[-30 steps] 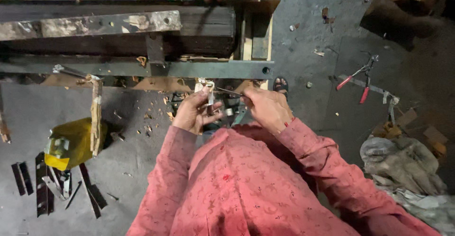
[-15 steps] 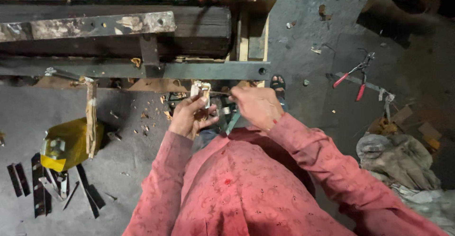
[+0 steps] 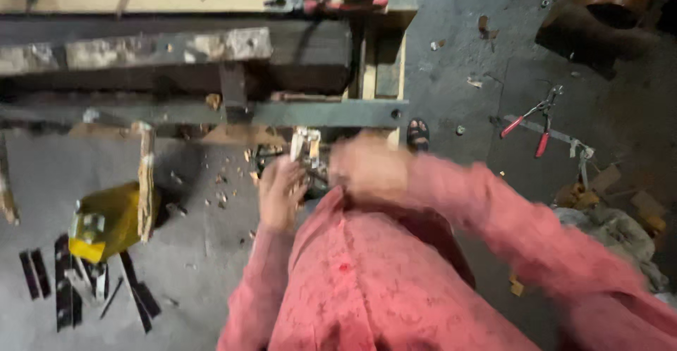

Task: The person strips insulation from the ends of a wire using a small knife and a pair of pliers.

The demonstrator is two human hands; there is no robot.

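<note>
Looks down past a pink sleeve to a small pale metal piece (image 3: 305, 143) standing just near of the long grey steel bar (image 3: 211, 114) that runs left to right across the floor. Stands roughly upright, with its long axis running near to far in the scene and its far end almost touching the bar's near edge.

Finds the left hand (image 3: 281, 196) directly near of that piece, slightly to its left, back of the hand up and fingers curled close together with their tips at the piece's lower end. Cannot tell whether those fingertips pinch the metal or only rest against it, since a dark clutter of small parts hides the contact.

Places the right hand (image 3: 367, 169) just right of the piece at about the same depth, too smeared to tell whether its fingers are spread or closed, or whether they touch anything. Puts both hands close, then, with the left the more squarely under the piece and the right flanking it.

Leaves a yellow block (image 3: 116, 217) and some dark flat strips (image 3: 67, 291) well apart to the left, and red-handled pliers (image 3: 527, 120) well apart to the right on the grey concrete.
</note>
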